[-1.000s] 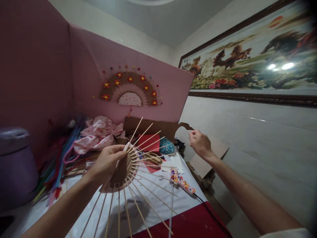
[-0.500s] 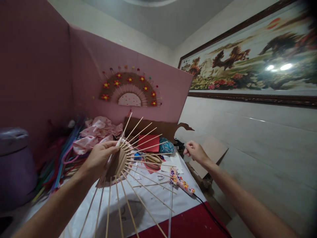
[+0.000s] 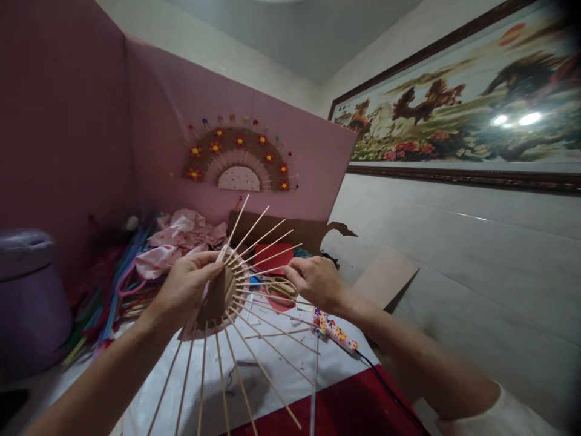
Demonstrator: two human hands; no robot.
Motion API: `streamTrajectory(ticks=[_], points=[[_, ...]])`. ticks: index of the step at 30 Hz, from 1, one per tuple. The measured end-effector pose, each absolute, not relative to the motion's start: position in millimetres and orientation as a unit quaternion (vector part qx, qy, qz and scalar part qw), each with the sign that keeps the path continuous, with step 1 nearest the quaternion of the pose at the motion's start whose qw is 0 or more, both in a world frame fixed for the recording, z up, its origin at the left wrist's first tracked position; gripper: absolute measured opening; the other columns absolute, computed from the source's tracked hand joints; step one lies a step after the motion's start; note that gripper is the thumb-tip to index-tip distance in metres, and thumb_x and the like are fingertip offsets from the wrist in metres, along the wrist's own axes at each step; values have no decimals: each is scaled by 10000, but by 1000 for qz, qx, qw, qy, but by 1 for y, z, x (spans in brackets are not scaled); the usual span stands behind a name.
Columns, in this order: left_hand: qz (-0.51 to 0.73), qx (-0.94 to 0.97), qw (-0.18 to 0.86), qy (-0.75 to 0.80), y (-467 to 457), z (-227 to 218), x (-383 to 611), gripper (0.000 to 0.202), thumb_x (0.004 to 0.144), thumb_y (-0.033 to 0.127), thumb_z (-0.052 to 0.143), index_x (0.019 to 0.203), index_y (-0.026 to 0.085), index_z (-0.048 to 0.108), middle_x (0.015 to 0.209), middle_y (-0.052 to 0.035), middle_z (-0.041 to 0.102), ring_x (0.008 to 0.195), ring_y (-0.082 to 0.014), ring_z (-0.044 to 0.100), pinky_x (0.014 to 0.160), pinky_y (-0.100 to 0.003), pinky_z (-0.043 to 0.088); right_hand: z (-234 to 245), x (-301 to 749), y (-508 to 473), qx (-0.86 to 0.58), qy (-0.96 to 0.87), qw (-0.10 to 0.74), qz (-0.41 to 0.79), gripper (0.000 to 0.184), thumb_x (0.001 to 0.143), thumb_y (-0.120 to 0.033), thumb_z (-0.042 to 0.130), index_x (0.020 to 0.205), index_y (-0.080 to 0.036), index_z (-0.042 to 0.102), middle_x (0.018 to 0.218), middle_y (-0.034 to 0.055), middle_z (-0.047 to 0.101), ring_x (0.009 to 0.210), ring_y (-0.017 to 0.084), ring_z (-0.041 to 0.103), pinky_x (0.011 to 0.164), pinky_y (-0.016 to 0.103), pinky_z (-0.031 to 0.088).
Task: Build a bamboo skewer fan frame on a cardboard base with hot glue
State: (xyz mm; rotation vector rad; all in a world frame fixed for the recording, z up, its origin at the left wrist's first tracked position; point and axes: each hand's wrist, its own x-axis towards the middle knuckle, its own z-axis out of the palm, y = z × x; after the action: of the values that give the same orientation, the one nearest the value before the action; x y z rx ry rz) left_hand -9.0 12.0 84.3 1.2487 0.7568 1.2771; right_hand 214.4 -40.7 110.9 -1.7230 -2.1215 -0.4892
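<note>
Pink backdrop behind; left hand (image 3: 184,289) is gripping the cardboard hub (image 3: 219,298), skewers (image 3: 263,373) already fanning all round, bare so far. Right hand (image 3: 315,281) is curling at their tips, grip unclear.

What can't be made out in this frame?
Head view only.
1. Right hand: its curled fingers hide whether it grips a stick.
2. Cardboard hub: partly covered by the left hand.
3. Lower sticks: cut off by the bottom edge.
4. Coloured strips at the left: too blurred to identify.
</note>
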Motion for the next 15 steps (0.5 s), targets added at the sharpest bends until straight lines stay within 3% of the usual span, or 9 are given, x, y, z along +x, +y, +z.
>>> streamTrajectory(ticks=[2,6,11,15], points=[[536,533,575,314,7,87,-7,227,582,243,716,774,123,712,610,-28,685,529,-145,594,508,-224,445,109,207,-38,-623,-747,159,-172,354,853,-417,458,650,-185,632,636,44,658,574,139,543,521,273,215],[549,520,573,317,3,91,-6,238,578,221,708,792,118,702,589,-11,674,517,-146,590,506,-232,452,112,211,-34,-648,-724,165,-170,210,817,-286,489,719,-173,636,688,49,675,593,141,552,522,266,226],[569,510,536,358,13,90,-13,267,606,206,695,856,111,694,601,0,683,522,-132,580,512,-221,447,116,258,-30,-734,-610,196,-226,263,861,-303,397,864,-166,621,741,73,679,643,174,589,530,267,255],[617,488,490,376,17,92,-20,283,623,169,672,889,75,683,604,6,667,524,-112,565,530,-225,458,112,317,-34,-817,-497,159,-246,302,871,-287,354,894,-139,616,837,129,683,766,238,634,580,285,335]])
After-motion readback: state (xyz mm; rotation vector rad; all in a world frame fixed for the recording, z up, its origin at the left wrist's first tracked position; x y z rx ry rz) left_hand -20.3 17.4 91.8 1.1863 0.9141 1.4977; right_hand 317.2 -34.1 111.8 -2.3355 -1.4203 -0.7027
